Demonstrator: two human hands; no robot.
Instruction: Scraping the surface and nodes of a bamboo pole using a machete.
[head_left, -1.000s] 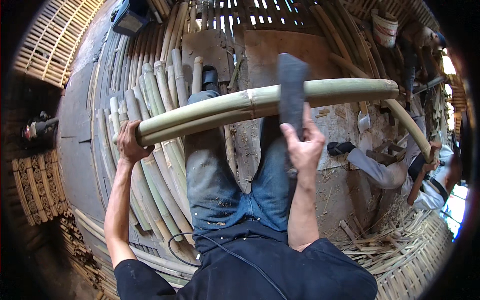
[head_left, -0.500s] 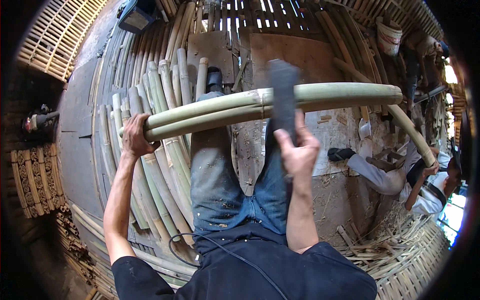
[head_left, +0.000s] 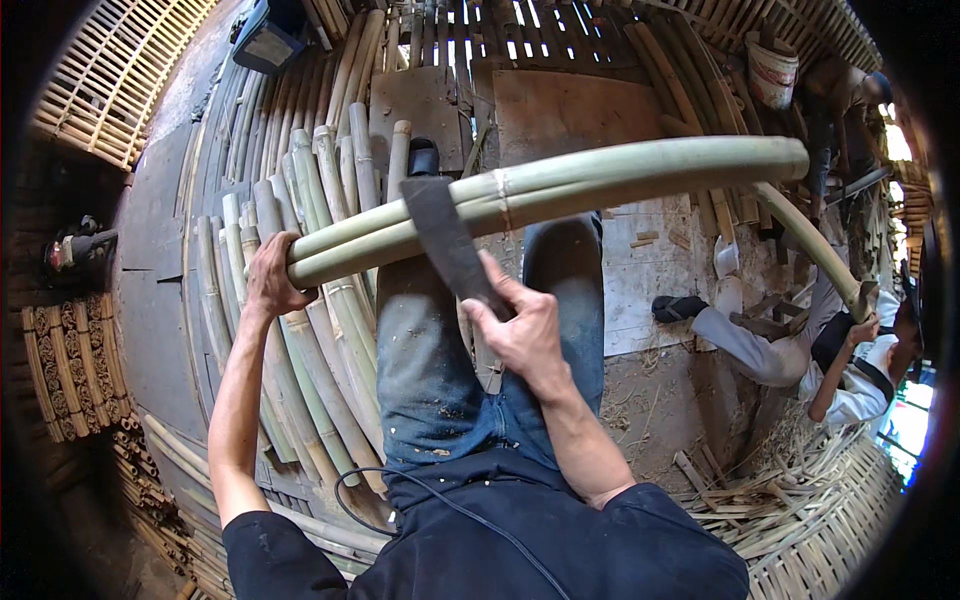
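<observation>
While the left hand [head_left: 272, 278] clasps bamboo [head_left: 600, 180] at frame left, the right hand [head_left: 528, 335], closed round a blade [head_left: 446, 238], should angle it shallowly.

Worn floor [head_left: 645, 390], bamboo poles [head_left: 316, 400], pale sheet [head_left: 640, 325]

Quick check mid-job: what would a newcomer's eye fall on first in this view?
First, the long pale-green bamboo spanning the middle, its left end gripped by the left hand. Next, the dark blade in the right hand, crossing the bamboo left of centre. Then the many poles laid side by side at left, and another person at far right.
</observation>
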